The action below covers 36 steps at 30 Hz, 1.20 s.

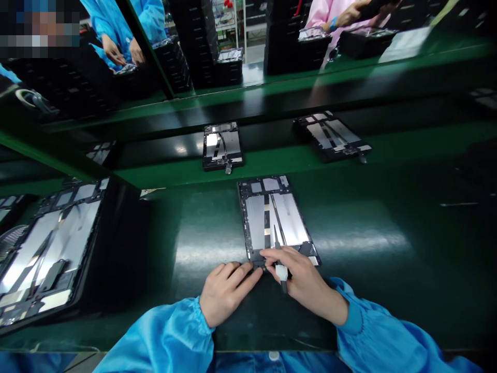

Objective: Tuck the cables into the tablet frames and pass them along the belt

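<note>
On the green bench [202, 228], directly in front of the worker, an opened flat device [256, 223] is lying with its inner side up, its long sides running away from the body. Judging by its appearance, the work is standing partway: a dark strip [266, 215] and a thin cable [278, 217] are already crossing the silver interior, no cover is closing it, and the near edge is occupying both hands; exactly how much is remaining cannot be told. The left hand [227, 291] is resting palm down, its fingers lying close together and their tips meeting the near left corner; whether they are pinching a part there is not showing. The right hand [305, 280] is arching in from the right, bent at the knuckles, its fingers closing around a slim dark tool [281, 273] with a white wrap, while the index fingertip and thumb are reaching toward the same edge. The tool's point is facing away over the interior; contact with it is remaining unclear
</note>
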Available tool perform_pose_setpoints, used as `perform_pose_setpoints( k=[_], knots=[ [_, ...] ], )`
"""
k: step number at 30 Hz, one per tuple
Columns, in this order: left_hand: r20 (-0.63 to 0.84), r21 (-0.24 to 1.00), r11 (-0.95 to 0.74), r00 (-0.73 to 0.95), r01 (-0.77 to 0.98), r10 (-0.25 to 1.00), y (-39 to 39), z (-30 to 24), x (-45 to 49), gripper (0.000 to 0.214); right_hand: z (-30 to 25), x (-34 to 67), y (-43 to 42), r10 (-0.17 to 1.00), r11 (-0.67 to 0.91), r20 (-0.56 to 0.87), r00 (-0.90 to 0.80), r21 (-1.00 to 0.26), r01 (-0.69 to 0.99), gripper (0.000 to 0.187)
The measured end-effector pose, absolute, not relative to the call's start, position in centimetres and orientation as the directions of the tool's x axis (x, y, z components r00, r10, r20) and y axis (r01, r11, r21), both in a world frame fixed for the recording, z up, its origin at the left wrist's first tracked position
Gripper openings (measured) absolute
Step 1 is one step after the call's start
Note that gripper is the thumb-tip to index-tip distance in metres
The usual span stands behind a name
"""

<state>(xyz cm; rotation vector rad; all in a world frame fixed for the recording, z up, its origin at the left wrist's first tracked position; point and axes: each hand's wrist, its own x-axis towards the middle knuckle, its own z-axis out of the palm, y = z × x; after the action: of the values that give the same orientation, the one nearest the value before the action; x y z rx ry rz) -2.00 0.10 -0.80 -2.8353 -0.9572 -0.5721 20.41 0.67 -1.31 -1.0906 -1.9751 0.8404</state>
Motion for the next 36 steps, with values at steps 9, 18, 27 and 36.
perform_pose_setpoints(
  k=[9,18,27,36],
  knots=[
    [0.35,0.053,-0.777,0.718,0.627,0.602,-0.1,-1.2,-1.3,0.032,-0.2,22.1,-0.2,0.916,0.343,0.24,-0.321,-0.884,0.319,0.031],
    [0.341,0.097,-0.764,0.7,0.638,0.628,-0.2,-1.3,-1.2,0.032,-0.1,22.4,-1.6,0.963,0.086,0.013,-0.27,-0.962,0.26,0.014],
    [0.352,0.108,-0.754,0.685,0.648,0.638,-0.2,-1.4,-1.2,0.031,-0.2,22.8,-0.9,0.972,0.108,0.026,-0.233,-0.931,0.347,0.014],
    [0.374,0.145,-0.792,0.708,0.593,0.599,0.0,-1.5,-2.1,0.032,-0.5,23.5,-1.4,0.98,0.013,-0.04,-0.197,-0.966,0.259,0.017]
  ],
)
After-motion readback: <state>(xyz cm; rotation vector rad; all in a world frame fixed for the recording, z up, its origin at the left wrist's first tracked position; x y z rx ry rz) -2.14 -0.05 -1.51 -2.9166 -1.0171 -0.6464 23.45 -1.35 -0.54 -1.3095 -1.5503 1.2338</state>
